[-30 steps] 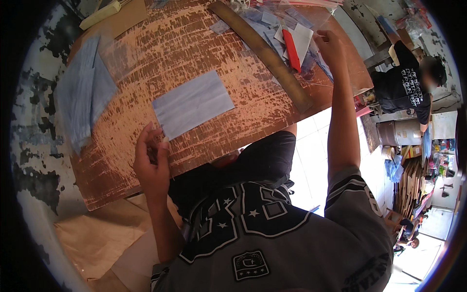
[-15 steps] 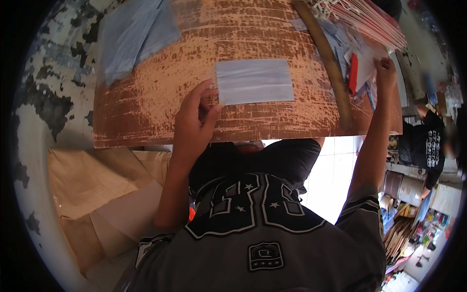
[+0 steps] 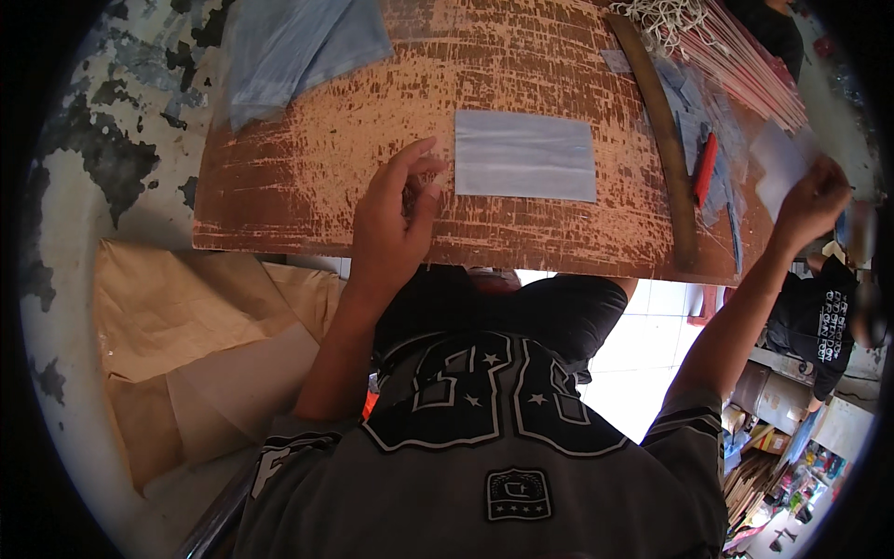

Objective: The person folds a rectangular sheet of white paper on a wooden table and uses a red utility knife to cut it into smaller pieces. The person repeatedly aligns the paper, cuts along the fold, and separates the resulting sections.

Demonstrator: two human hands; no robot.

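Tabletop [image 3: 521, 231], scuffed brown, fills the upper frame, its far edge cut off. Film pile [image 3: 307, 61] at upper left is cropped likewise. Grey-blue sheet [image 3: 524, 156] lies flat at upper centre, long axis running left to right, dipping slightly rightward. Left hand [image 3: 393, 210], just beside its left edge, points up and right, grip apart. Right hand [image 3: 812, 207], at upper right, has its grip together on a white sheet [image 3: 775, 163]; fingers cover one side and blur softens it, so its long axis cannot be told. Red cutter [image 3: 706, 170], upper right, leans steeply, its top end tilted rightward.
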